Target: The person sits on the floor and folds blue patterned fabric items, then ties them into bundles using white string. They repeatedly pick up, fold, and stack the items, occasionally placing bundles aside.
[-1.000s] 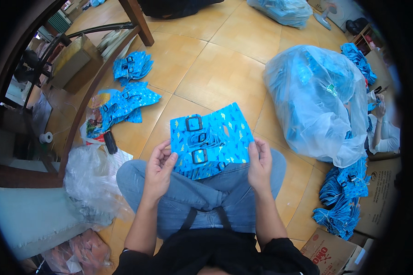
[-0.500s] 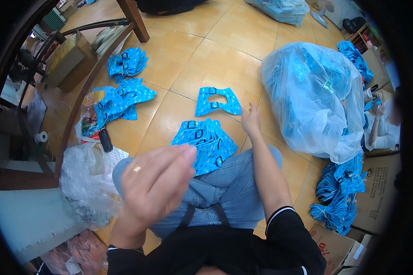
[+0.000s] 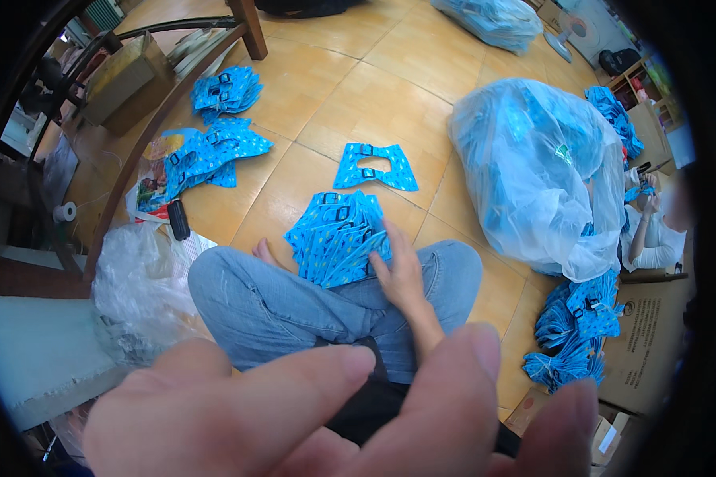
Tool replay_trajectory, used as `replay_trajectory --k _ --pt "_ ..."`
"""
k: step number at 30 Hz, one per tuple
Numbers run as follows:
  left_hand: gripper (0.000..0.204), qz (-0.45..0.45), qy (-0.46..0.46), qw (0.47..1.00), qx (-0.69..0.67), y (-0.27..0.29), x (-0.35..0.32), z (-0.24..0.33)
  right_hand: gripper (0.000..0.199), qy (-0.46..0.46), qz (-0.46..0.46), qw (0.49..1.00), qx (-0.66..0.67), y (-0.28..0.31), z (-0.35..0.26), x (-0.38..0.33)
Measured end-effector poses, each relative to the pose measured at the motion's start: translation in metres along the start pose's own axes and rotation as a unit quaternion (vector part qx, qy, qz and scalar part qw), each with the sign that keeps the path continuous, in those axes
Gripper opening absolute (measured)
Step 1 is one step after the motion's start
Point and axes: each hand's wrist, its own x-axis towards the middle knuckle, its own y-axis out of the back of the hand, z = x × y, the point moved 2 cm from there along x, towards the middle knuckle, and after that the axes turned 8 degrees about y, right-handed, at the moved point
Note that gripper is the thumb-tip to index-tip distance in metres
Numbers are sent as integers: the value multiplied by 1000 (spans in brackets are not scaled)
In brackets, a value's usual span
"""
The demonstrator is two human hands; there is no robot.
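A fanned stack of blue printed fabric pieces with black buckles (image 3: 332, 242) lies before my crossed legs. My right hand (image 3: 403, 274) rests against the stack's right edge, thumb and fingers spread apart. Just beyond the stack, a single blue fabric piece with two black buckles (image 3: 402, 171) and a cut-out middle lies flat on the floor. My left hand (image 3: 334, 413) is raised very close to the camera, large and blurred across the lower part of the picture. Its fingers are bent and apart, with nothing visible between them.
More blue piles (image 3: 215, 155) lie at the left, beside a black object (image 3: 178, 220) and clear plastic wrap (image 3: 139, 274). A large translucent bag of blue pieces (image 3: 541, 175) stands at the right, near bundles (image 3: 569, 334) and a carton (image 3: 640, 342). Another person (image 3: 656, 230) sits at the far right.
My right hand has come back from beside the single piece to the stack's right edge. My left hand has risen toward the camera and rightward. The view has shifted slightly.
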Motion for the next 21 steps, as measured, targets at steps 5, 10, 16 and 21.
replay_trajectory --k 5,10,16,21 --pt "41 -27 -4 998 -64 -8 -16 -2 60 -9 115 993 27 36 -21 7" --pt "44 -40 271 937 -217 -76 -70 -42 59 79 134 988 14 66 -57 21" --pt "41 -62 579 584 -566 -142 -163 -13 60 124 54 990 45 55 -86 20" --pt "34 75 598 448 -660 -144 -191 -4 55 96 48 981 164 37 -95 17"
